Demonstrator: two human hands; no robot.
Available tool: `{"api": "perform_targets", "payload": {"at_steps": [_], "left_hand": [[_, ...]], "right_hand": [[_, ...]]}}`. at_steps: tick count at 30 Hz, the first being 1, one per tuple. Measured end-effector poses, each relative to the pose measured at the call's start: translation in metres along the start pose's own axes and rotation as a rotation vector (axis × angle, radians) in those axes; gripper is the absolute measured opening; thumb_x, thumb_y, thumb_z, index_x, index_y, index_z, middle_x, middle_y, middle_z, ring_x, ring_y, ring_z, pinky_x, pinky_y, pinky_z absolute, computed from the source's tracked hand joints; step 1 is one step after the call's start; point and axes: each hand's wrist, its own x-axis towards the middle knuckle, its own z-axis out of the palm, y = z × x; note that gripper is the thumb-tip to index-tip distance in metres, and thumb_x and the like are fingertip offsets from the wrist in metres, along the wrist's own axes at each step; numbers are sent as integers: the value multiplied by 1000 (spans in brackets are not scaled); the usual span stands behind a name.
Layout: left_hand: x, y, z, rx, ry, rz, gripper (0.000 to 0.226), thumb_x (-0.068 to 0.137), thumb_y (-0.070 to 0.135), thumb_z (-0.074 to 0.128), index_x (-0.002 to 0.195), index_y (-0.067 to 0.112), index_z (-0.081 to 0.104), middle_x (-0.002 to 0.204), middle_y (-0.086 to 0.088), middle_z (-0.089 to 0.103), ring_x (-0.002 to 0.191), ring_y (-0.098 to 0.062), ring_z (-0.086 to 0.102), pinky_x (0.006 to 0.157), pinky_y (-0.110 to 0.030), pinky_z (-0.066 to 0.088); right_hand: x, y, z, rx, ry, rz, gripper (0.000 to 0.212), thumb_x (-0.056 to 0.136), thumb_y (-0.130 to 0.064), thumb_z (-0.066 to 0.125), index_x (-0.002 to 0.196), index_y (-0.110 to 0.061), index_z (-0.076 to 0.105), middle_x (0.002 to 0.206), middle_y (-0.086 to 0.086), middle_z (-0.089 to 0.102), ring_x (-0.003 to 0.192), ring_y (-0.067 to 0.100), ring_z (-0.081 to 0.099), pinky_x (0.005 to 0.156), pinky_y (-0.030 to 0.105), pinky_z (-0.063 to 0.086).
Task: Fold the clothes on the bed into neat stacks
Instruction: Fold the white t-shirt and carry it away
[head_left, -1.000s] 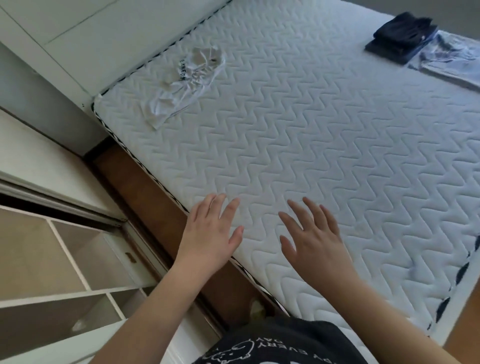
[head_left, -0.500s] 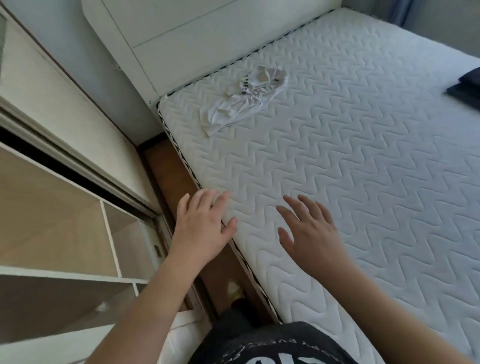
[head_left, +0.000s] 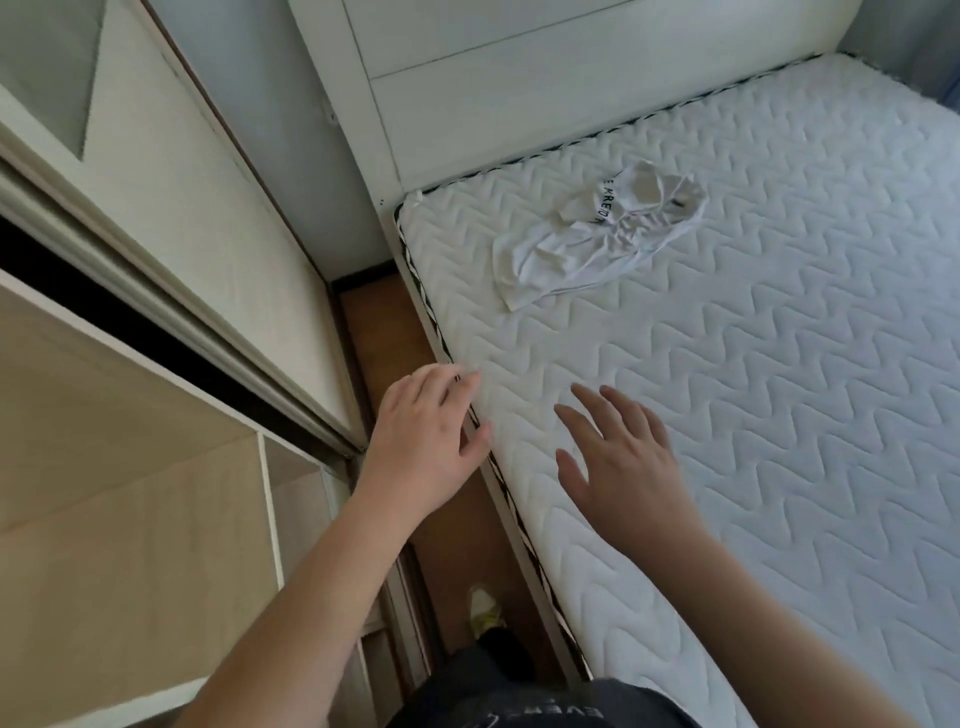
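Observation:
A crumpled white garment (head_left: 597, 234) with black lettering lies near the head corner of the white quilted mattress (head_left: 753, 389). My left hand (head_left: 423, 444) hovers over the mattress's left edge, fingers relaxed, holding nothing. Over the mattress just to its right, my right hand (head_left: 621, 460) is spread with straight fingers and is empty too. Both hands are well short of the garment.
A white headboard (head_left: 519, 67) stands behind the mattress. An open wardrobe with shelves (head_left: 156, 493) and a sliding door (head_left: 182, 218) lines the left. A narrow strip of brown floor (head_left: 457, 519) runs between wardrobe and bed, with my foot (head_left: 485, 610) on it.
The view has swung left and toward the headboard; the dark folded stack at the far right has left the frame. Both hands stay open and have come nearer the white garment.

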Motion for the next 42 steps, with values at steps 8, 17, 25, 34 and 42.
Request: {"api": "perform_targets", "payload": {"at_steps": [8, 17, 25, 34, 42], "left_hand": [[55, -81, -9, -12, 20, -41, 57, 95, 52, 33, 140, 21, 49, 135, 0, 52, 131, -22, 44, 110, -41, 35], [130, -122, -2, 21, -41, 16, 56, 95, 53, 31, 141, 23, 47, 140, 0, 49, 134, -22, 42, 112, -41, 33], [261, -166, 6, 91, -106, 106, 53, 95, 52, 33, 138, 25, 46, 137, 1, 52, 133, -21, 42, 111, -38, 33], [409, -187, -7, 99, -141, 276, 54, 96, 53, 35, 140, 25, 45, 140, -2, 51, 134, -23, 42, 112, -43, 34], [521, -185, 10, 68, -178, 513, 54, 92, 49, 39, 137, 23, 52, 136, -4, 55, 130, -25, 48, 107, -40, 38]], "right_hand": [[98, -43, -1, 23, 55, -62, 42, 94, -33, 56, 134, -20, 58, 148, 1, 47, 139, 28, 39, 113, 44, 28], [192, -47, 9, 15, 36, -44, 46, 96, -36, 51, 140, -21, 52, 152, 0, 41, 142, 27, 34, 116, 43, 24], [336, -26, 6, 66, 60, 27, 45, 93, -33, 56, 135, -17, 56, 148, 4, 46, 139, 30, 39, 113, 45, 28], [459, -8, -17, 65, 175, 81, 46, 84, -28, 70, 127, -12, 63, 138, 8, 57, 128, 33, 52, 105, 48, 40], [509, 22, -22, 75, 161, 358, 48, 88, -30, 65, 133, -15, 58, 144, 6, 51, 134, 30, 46, 109, 46, 36]]}}
